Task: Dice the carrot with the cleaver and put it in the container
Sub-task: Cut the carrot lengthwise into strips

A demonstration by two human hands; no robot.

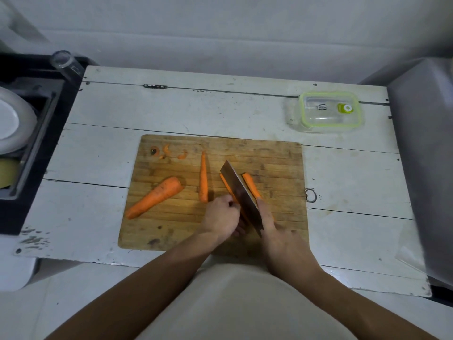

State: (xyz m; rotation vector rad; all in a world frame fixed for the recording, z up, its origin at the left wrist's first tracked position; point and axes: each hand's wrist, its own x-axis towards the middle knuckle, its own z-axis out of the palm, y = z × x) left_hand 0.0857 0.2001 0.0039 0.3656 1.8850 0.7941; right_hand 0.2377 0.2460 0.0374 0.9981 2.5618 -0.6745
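Because the cleaver (241,192) is splitting a carrot piece (250,187) lengthwise right beside the left hand (221,217), a slip or a rolling strip could bring the blade onto those fingertips. The left hand lies curled over the near end of the piece, pinching it against the cutting board (277,158). The right hand (282,239) is wrapped round the cleaver's handle, index finger stretched along the blade. 2 more carrot pieces lie on the board to the left: a thick half (154,197) and a thin strip (203,180). The container (329,111) sits well apart at the far right of the bench (171,111), lid on, so dicing looks far from done.
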